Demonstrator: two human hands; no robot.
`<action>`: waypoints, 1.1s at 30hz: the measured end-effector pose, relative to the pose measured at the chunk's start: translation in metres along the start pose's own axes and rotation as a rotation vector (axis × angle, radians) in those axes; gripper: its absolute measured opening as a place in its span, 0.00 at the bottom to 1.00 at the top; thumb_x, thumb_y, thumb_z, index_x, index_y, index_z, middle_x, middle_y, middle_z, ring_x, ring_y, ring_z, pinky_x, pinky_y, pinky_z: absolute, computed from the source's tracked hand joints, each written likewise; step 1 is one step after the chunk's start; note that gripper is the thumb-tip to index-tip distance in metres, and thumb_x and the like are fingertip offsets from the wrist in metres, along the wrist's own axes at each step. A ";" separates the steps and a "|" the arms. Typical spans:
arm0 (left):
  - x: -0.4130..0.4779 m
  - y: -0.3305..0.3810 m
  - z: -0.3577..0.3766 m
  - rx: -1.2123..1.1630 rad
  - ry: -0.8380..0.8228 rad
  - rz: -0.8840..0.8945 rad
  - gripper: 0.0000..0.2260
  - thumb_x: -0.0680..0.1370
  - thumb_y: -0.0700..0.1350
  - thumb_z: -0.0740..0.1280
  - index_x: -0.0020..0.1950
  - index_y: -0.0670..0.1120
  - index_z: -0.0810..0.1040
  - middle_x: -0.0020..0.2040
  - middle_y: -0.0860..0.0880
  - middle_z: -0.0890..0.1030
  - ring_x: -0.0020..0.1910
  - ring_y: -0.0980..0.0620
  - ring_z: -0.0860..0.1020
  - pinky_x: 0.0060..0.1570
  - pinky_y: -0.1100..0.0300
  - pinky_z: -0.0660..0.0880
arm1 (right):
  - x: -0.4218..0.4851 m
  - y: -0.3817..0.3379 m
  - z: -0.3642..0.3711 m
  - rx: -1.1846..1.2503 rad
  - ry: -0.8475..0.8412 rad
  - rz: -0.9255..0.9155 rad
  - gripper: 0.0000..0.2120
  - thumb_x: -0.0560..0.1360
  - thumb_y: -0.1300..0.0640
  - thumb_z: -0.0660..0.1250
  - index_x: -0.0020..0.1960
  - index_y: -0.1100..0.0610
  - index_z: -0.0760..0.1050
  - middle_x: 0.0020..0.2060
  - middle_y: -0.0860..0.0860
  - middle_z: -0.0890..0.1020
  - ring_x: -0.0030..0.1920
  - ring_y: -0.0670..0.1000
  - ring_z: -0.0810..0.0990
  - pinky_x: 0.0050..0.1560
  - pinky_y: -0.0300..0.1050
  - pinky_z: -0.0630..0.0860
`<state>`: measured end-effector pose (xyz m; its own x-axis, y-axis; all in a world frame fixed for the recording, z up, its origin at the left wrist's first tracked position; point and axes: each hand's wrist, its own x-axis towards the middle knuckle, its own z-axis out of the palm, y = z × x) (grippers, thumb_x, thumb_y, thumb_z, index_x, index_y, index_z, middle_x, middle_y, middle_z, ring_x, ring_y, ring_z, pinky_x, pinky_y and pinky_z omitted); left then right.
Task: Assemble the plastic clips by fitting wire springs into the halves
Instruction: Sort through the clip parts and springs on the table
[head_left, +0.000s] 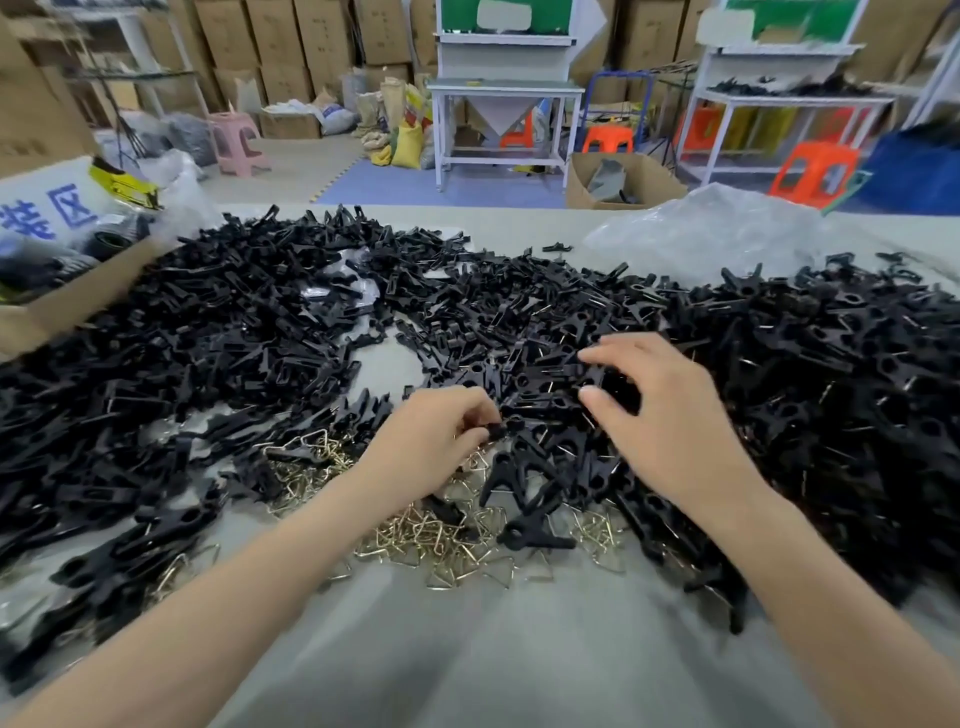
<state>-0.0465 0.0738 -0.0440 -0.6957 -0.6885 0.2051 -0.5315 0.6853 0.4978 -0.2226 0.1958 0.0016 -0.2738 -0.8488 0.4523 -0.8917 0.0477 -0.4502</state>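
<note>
Black plastic clip halves (234, 332) lie in a wide heap across the left and middle of the table. Assembled black clips (831, 395) with wire showing pile up on the right. Triangular wire springs (436, 540) lie loose in front, between my forearms. My left hand (436, 436) is curled, its fingertips pinching a small black clip piece (496, 430) above the springs. My right hand (660, 410) hovers over the clip pile with fingers spread and nothing in it.
A cardboard box (62, 306) with bagged parts stands at the left edge. A crumpled clear plastic bag (711, 234) lies at the back right. Bare grey table (493, 649) shows near me. Workbenches, stools and stacked cartons stand beyond.
</note>
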 end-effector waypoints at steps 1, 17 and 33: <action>-0.003 0.004 -0.004 -0.070 0.035 0.011 0.07 0.76 0.41 0.69 0.48 0.53 0.78 0.38 0.62 0.76 0.40 0.65 0.75 0.40 0.74 0.70 | -0.002 -0.013 0.014 0.110 -0.103 0.001 0.16 0.74 0.56 0.69 0.62 0.54 0.77 0.60 0.49 0.77 0.58 0.44 0.73 0.64 0.39 0.67; -0.009 -0.076 -0.052 0.272 0.091 -0.326 0.15 0.81 0.45 0.62 0.68 0.52 0.73 0.67 0.51 0.74 0.67 0.47 0.70 0.64 0.45 0.68 | -0.035 -0.032 0.071 1.035 -0.181 0.410 0.06 0.74 0.65 0.68 0.43 0.56 0.82 0.27 0.52 0.80 0.26 0.45 0.74 0.27 0.34 0.70; 0.007 -0.080 -0.035 0.300 0.067 -0.432 0.03 0.76 0.51 0.69 0.45 0.54 0.78 0.58 0.52 0.77 0.64 0.46 0.69 0.66 0.45 0.60 | -0.037 -0.032 0.075 1.104 -0.029 0.434 0.06 0.74 0.62 0.69 0.44 0.54 0.83 0.42 0.53 0.83 0.36 0.47 0.81 0.37 0.36 0.78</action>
<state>0.0084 0.0059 -0.0535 -0.3556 -0.9300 0.0934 -0.8844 0.3671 0.2881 -0.1571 0.1858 -0.0585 -0.4556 -0.8860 0.0867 0.0715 -0.1335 -0.9885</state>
